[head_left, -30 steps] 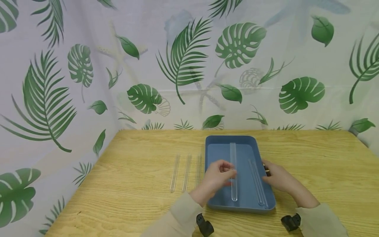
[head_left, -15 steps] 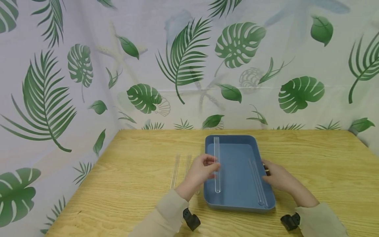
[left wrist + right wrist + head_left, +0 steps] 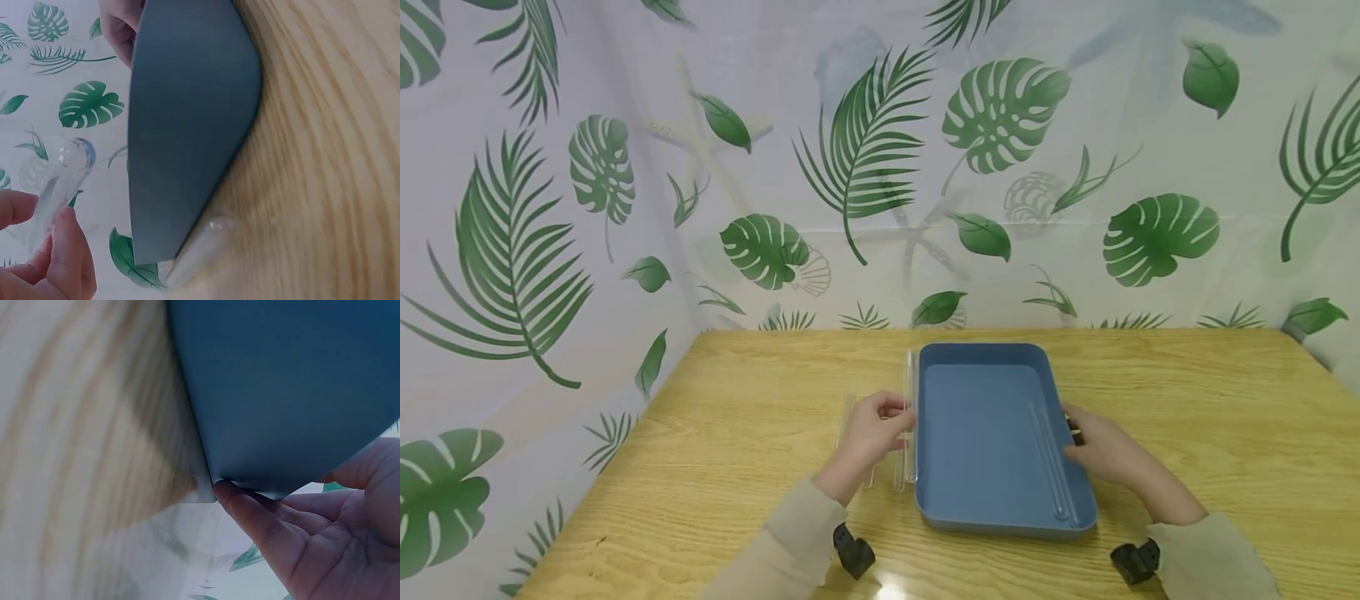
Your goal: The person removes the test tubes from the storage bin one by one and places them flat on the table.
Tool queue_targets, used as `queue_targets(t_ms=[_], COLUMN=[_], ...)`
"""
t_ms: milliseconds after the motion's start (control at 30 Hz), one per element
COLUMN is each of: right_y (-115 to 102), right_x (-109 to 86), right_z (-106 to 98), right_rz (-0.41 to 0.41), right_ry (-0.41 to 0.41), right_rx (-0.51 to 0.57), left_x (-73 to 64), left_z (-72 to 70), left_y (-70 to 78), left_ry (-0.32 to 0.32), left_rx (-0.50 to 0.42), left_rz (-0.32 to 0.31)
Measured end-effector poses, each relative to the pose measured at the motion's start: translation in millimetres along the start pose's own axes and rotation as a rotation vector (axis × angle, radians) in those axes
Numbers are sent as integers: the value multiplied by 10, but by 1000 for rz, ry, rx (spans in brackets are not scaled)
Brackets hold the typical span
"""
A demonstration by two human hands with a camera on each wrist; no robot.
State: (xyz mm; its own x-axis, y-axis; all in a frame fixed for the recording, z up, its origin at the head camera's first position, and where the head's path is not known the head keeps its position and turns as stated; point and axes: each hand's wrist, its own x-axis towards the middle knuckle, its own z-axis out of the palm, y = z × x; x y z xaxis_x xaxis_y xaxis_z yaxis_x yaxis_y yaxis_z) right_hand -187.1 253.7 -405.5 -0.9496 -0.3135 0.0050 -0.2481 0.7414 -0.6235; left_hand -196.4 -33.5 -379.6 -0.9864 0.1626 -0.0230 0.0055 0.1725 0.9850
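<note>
A clear glass test tube (image 3: 912, 375) is pinched between the thumb and fingers of my left hand (image 3: 865, 437), just left of the blue tray (image 3: 981, 527). The left wrist view shows the rounded end of this test tube (image 3: 76, 156) raised beside the tray wall (image 3: 187, 125). Two more tubes (image 3: 1051, 467) lie in the tray along its right side. My right hand (image 3: 1105, 446) holds the tray's right side; in the right wrist view its fingers (image 3: 269, 531) meet the tray's lower edge. Partly hidden by my left hand, a few tubes (image 3: 898, 475) lie on the table.
The wooden table (image 3: 737, 467) extends to both sides of the tray. Behind it hangs a white cloth (image 3: 887, 167) printed with green leaves. Black wrist cameras (image 3: 853, 552) sit at both sleeves.
My left hand has carried the test tube leftward, from over the middle of the tray to beyond its left rim. The right hand and the tray have stayed nearly still.
</note>
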Motion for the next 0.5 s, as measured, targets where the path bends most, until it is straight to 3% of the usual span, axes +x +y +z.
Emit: queue_targets(t_ms=[167, 500], right_y=[-2, 12], right_x=[0, 9], right_z=[-5, -11], right_rz=[0, 0], right_ry=[0, 1], right_rx=[-6, -19], left_x=[83, 115], left_z=[-89, -286], left_y=[-156, -253], left_ry=[23, 71], left_rx=[22, 98], left_rz=[-10, -19])
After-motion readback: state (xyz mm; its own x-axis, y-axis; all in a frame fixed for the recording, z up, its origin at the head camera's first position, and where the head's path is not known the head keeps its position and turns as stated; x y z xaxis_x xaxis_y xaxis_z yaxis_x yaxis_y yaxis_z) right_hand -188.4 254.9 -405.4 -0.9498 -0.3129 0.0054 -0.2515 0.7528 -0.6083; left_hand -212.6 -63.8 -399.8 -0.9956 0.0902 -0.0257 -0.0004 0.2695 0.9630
